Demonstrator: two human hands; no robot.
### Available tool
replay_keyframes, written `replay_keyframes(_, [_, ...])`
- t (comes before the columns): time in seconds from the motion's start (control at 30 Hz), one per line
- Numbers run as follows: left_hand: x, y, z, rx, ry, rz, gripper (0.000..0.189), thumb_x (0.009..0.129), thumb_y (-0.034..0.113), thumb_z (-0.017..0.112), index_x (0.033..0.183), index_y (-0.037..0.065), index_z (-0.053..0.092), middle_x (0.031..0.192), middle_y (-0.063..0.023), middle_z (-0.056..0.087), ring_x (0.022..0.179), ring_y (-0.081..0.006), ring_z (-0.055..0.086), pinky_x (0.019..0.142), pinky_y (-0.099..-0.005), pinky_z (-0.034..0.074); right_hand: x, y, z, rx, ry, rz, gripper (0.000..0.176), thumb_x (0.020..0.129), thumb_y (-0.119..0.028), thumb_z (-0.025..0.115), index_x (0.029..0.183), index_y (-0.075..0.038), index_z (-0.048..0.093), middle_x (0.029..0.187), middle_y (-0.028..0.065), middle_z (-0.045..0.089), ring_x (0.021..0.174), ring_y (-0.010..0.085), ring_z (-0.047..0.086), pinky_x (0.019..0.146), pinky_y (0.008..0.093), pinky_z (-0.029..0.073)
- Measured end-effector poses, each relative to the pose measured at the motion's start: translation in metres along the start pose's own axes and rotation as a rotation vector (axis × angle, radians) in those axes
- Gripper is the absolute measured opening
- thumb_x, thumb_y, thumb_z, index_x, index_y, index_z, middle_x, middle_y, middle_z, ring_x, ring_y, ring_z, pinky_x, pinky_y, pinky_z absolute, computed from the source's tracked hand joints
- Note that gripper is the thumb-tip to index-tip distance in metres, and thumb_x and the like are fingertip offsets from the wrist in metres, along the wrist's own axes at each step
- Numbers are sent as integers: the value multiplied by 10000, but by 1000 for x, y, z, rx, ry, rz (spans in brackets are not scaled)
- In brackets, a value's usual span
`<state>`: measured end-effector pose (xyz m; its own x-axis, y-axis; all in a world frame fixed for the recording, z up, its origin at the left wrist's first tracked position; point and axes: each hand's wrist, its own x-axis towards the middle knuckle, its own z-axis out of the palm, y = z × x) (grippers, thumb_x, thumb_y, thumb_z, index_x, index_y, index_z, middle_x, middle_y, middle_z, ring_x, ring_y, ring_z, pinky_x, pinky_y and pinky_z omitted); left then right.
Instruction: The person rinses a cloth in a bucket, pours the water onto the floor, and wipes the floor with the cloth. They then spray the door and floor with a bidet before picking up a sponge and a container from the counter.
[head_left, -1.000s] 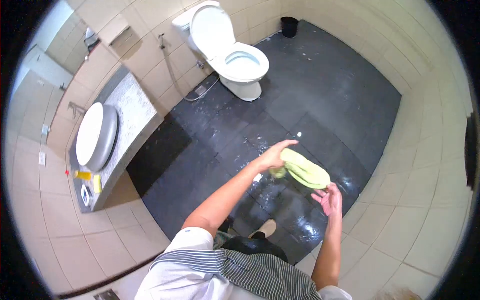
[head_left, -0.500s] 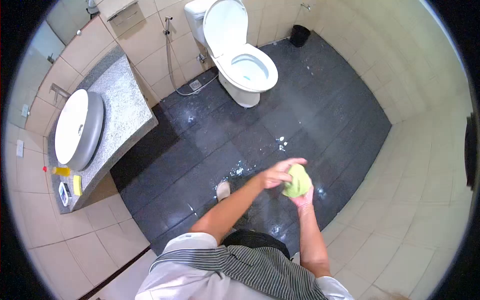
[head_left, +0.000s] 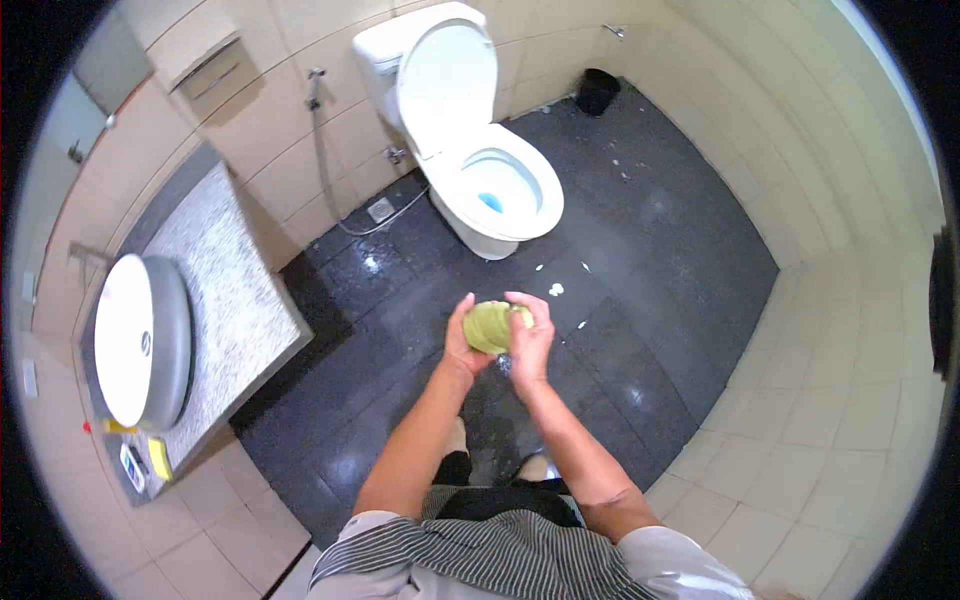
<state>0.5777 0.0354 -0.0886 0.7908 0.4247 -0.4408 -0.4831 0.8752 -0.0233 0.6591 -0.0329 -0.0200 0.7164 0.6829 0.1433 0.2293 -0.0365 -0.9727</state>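
Note:
A bunched yellow-green cloth (head_left: 490, 328) is held between my two hands, in front of my body and above the dark floor. My left hand (head_left: 463, 342) grips its left side, with the thumb up along the edge. On the right side, the fingers and thumb of my right hand (head_left: 532, 338) close around the cloth. Ahead of my hands stands a white toilet (head_left: 480, 190), its lid and seat raised and blue-tinted water in the bowl.
To the left, a round basin (head_left: 145, 340) sits on a grey stone counter (head_left: 235, 290) with a yellow sponge (head_left: 159, 458) and a white bottle (head_left: 132, 466). A hand sprayer (head_left: 316, 90) hangs beside the toilet. A black bin (head_left: 597, 92) stands in the far corner. White bits (head_left: 556, 289) lie on the wet floor tiles (head_left: 660, 300).
My hands and the cloth have moved left. My left hand, earlier reaching over the cloth with fingers stretched, now grips its left side. The view has shifted, bringing the toilet lower in frame.

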Motion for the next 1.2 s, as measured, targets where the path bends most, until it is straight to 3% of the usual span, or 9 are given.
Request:
replay_keyframes(0.33, [196,-20,106,588,-119,-558,405,876,380,480,853,-1,615,825,-159,650,783,-287,633,760,-365,507,136,34,-93,-331,-110,-704,330,613,54,623,886,-124,674,947,79,562,968,309,533,868,425,427])
replay_keyframes(0.5, [323,-100,201,939,48,-540,304,832,287,595,699,14,582,716,-160,639,690,-301,641,649,-402,527,255,88,-197,-372,-295,-976,186,601,-32,631,760,-128,631,869,23,584,979,278,548,870,434,431])
replay_keyframes(0.57, [406,-132,203,1378,-262,-476,307,815,285,623,668,20,577,678,-151,627,687,-295,639,647,-396,529,297,110,-242,-512,-375,-991,156,607,-73,611,752,-126,628,861,21,584,976,275,550,872,435,431])
replay_keyframes(0.73, [534,-227,272,1711,-204,-765,370,761,364,690,738,-2,643,733,-125,665,664,-256,646,619,-361,507,394,161,-334,-730,-622,-1065,161,607,-174,545,715,-83,622,765,54,583,892,275,587,843,440,451])
replay_keyframes(0.8, [559,-267,301,2357,-168,-520,451,740,439,691,756,-11,673,758,-133,677,653,-248,651,635,-361,502,419,196,-354,-711,-598,-1054,147,606,-156,546,692,-63,622,746,73,586,848,270,599,830,433,460])
replay_keyframes(0.93, [612,-315,298,2508,-246,-260,441,741,426,664,734,-15,677,759,-169,671,684,-290,658,686,-378,509,452,238,-389,-822,-602,-970,214,623,-147,567,804,-48,626,846,83,607,859,241,587,810,393,463])
replay_keyframes(1.03, [617,-342,300,2623,-175,125,309,740,272,589,779,-22,676,851,-221,653,834,-363,641,761,-417,506,468,249,-400,-324,-509,-575,262,770,-204,603,1002,-90,560,1019,53,568,978,212,532,865,391,413])
replay_keyframes(1.13, [616,-363,304,2667,-162,209,303,736,258,589,826,-18,678,882,-231,646,854,-367,638,772,-426,504,485,329,-402,-950,-423,-948,223,800,-225,616,985,-116,555,1019,39,559,999,217,521,912,414,383])
replay_keyframes(1.2, [617,-372,296,2677,-117,229,304,731,259,595,835,-14,679,896,-239,641,866,-373,632,770,-432,503,489,309,-415,-859,-473,-909,238,768,-215,638,975,-128,558,1021,34,558,1019,225,515,923,419,376])
